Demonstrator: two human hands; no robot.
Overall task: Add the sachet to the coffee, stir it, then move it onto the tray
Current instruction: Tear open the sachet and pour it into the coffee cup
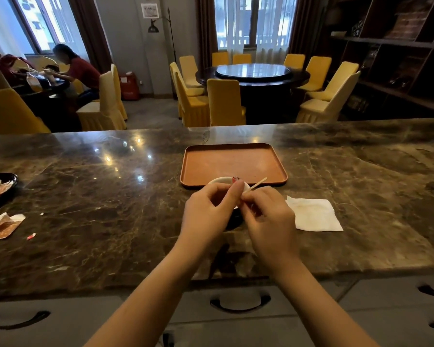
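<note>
— Both hands over the counter's (85,246) near-middle: left hand (208,211) and right hand (271,219) pinching the sachet (236,180) between them, above the cup (217,181).

— Orientation?

— I read its long axis upright, red top up. Stirrer (258,184) slants up-right from my right fingers.

— Risk?

— A hard tear spills powder outside the cup, which is mostly hidden. Tray (233,149) beyond, bare.

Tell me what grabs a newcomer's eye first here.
Two bare hands, left hand and right hand, meet at centre over a white cup, pinching a small red sachet and a thin wooden stirrer. Just beyond lies the empty orange rectangular tray, and a white paper napkin sits right.
</note>
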